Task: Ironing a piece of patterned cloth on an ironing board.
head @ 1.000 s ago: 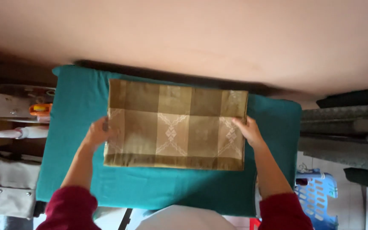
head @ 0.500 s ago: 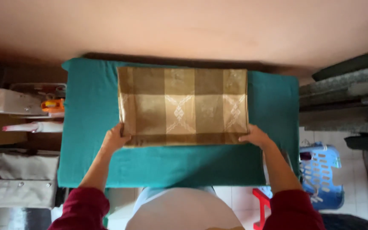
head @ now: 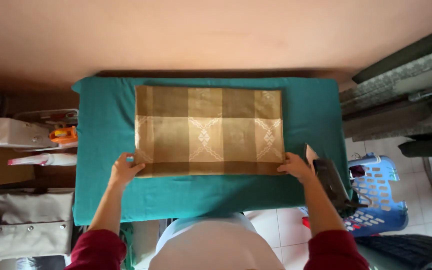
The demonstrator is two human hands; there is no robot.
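Gripping the near corners of a folded brown checked cloth (head: pixel 208 131), both hands rest at its front edge. The left hand (head: pixel 122 170) is closed on the near left corner, fingers curled over the hem; the right hand (head: pixel 294 166) is closed on the near right corner in the same manner. The cloth lies flat between and beyond the hands on a green padded board (head: pixel 106 195), its far edge close to the board's far rim.

Compared with a second ago, the hands have shifted from the cloth's side edges to its near corners, and the cloth now sits farther from the body and squarer on the board. Judgement: the fold has been laid down and aligned.

An iron (head: pixel 332 181) stands just beside the right wrist. A blue basket (head: pixel 381 197) lies beyond it to the right, on the floor
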